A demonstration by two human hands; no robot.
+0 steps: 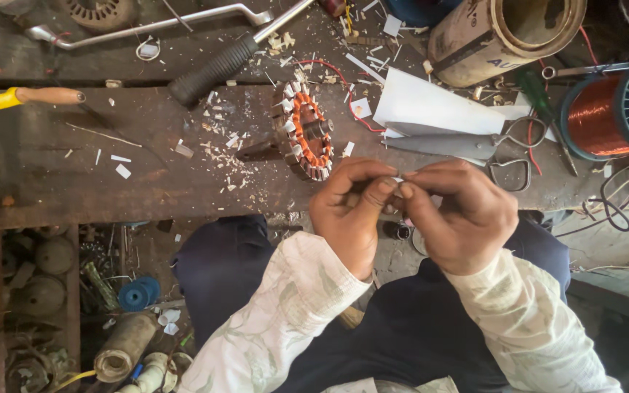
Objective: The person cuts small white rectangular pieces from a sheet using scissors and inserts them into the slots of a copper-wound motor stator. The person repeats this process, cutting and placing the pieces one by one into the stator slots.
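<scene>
Left hand (pixel 349 212) and right hand (pixel 454 215) pinched together on something too small to tell. Just below the motor stator (pixel 304 131), right of it.

Repair workshop: stator (pixel 306 131), copper wire spool (pixel 613 115), scissors (pixel 475 149).

We look down on our left hand (pixel 349 211) and right hand (pixel 460 215), which meet fingertip to fingertip above the edge of a worn workbench (pixel 147 175), pinching something too small to make out. Just beyond them a motor stator (pixel 304 131) with orange windings stands on its edge. Scissors (pixel 475 149) lie to the right on a white sheet of paper (pixel 431 102), near a spool of copper wire (pixel 609 116). A black-handled tool (pixel 220 65) rests farther back, amid paper scraps.
</scene>
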